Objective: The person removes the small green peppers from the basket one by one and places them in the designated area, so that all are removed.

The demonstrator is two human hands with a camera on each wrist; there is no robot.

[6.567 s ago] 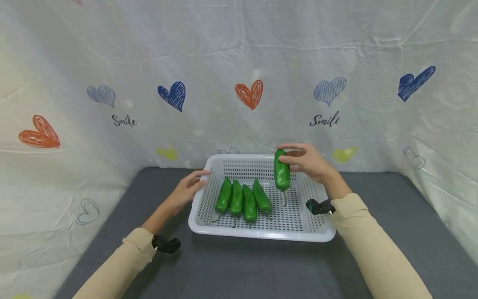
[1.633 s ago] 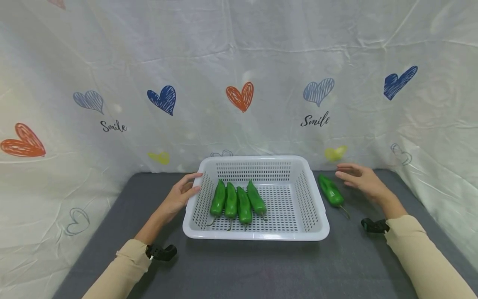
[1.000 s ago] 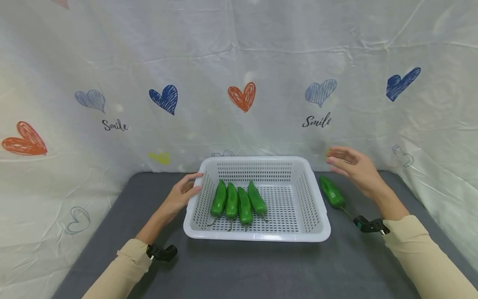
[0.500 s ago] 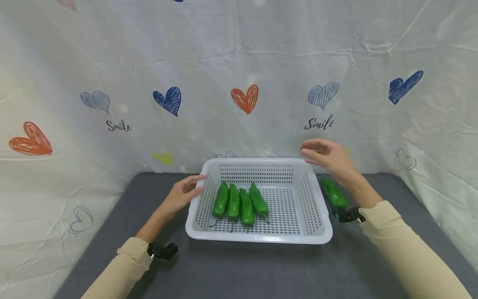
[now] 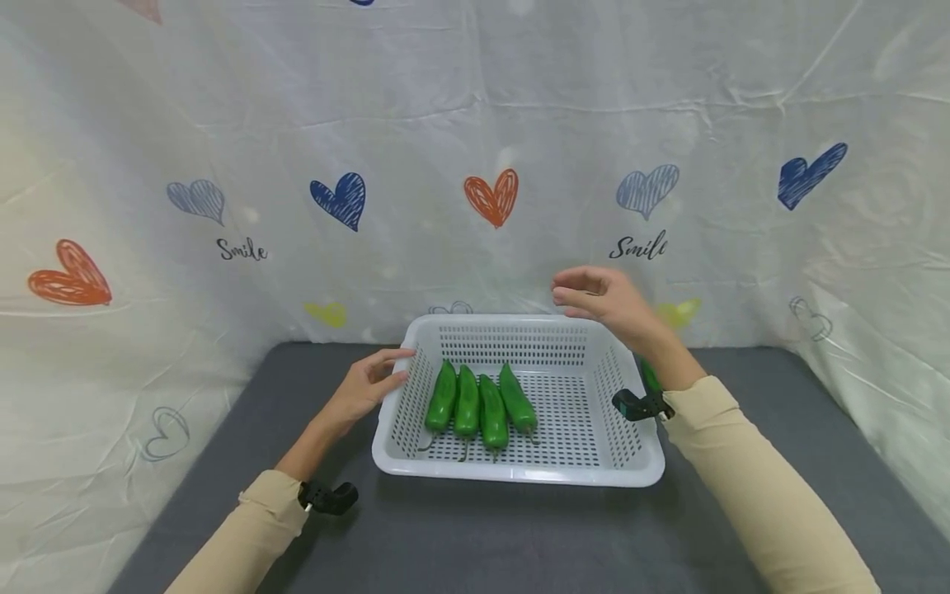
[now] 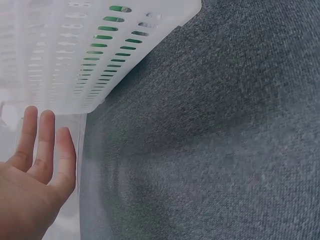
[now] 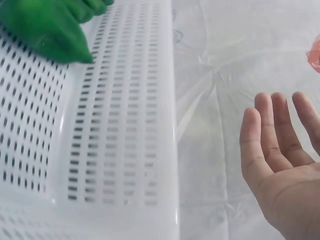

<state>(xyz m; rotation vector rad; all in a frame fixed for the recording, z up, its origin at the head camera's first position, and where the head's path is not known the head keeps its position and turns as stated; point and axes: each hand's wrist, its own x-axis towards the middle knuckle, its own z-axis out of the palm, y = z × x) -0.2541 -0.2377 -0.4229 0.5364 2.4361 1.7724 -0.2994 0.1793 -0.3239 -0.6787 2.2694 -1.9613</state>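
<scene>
In the head view a white perforated plastic basket (image 5: 512,472) holds several green peppers (image 5: 481,412) lying side by side in its left half. My left hand (image 5: 362,388) rests at the basket's left rim, fingertips on the edge; its fingers look straight and relaxed in the left wrist view. My right hand (image 5: 604,304) is raised over the back right rim with fingers loosely bent and nothing between them. To the right of the basket, another green pepper (image 5: 651,378) lies on the table, mostly hidden behind my right forearm.
A dark grey cloth (image 5: 475,544) covers the table under the basket. Behind it hangs a white curtain (image 5: 416,124) printed with hearts. Each wrist wears a black strap camera, the right one (image 5: 640,406) overlapping the basket's right wall.
The pepper my right hand held over the basket earlier now lies to the basket's right. That empty hand has moved left from beside it to over the back rim. Left hand stays.
</scene>
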